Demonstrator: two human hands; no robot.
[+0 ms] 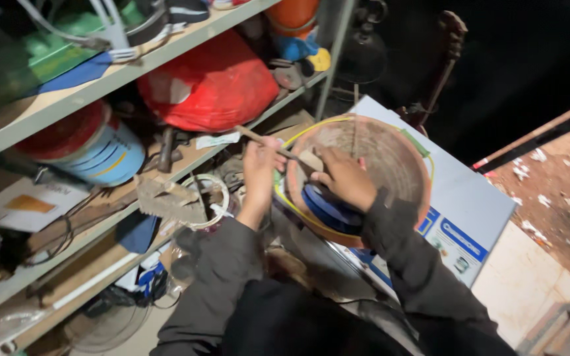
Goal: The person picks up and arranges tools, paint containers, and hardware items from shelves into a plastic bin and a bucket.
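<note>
Orange basin point(390, 158) — tilted, dusty — holding blue rolls point(328, 206).

Under your right hand point(344, 177) sits a round basin point(390, 158), matt and dusty like worn plastic, holding glossy blue plastic point(328, 206). Your left hand point(258, 173) grips a wooden-handled tool point(272, 146), dull and rough. Just left of it lies a rusty metal blade point(169, 201). Above, crinkled glossy red plastic point(212, 86). Your sleeves point(219, 277) are matt dark cloth.

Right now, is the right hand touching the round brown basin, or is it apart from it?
Touching. The head view shows the right hand lying over the near rim of the round brown basin, fingers resting on its inner surface, with no gap visible.
</note>
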